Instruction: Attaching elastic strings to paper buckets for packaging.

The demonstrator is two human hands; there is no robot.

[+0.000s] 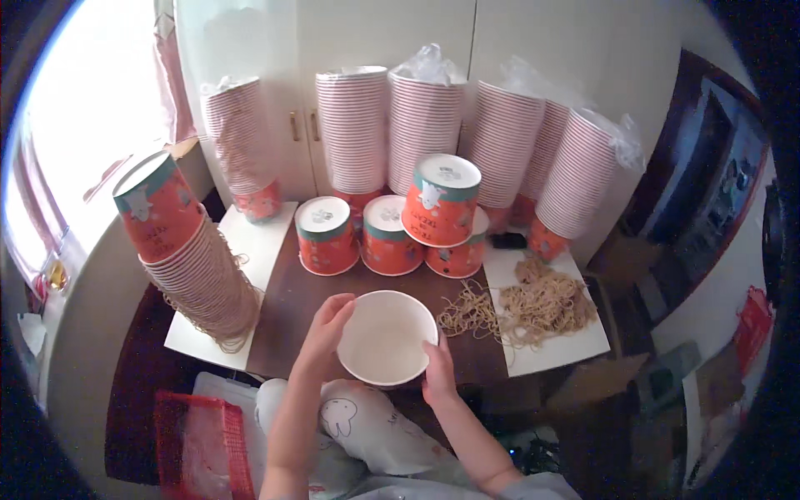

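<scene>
A white paper bowl (385, 335) is held in both hands above the near edge of a dark brown table (287, 312), its open mouth facing me. My left hand (323, 333) grips its left rim and my right hand (438, 367) grips its right rim. Just beyond the bowl stand orange paper bowls upside down with lids: one (326, 235) at the left, one (391, 236) in the middle, and one (442, 200) stacked on another at the right.
Tall stacks of orange-and-white bowls (423, 133) line the back against white cupboards. A leaning stack (193, 258) lies on a white sheet at left. Rubber bands (542, 304) are heaped on a white sheet at right. A red basket (200, 442) sits lower left.
</scene>
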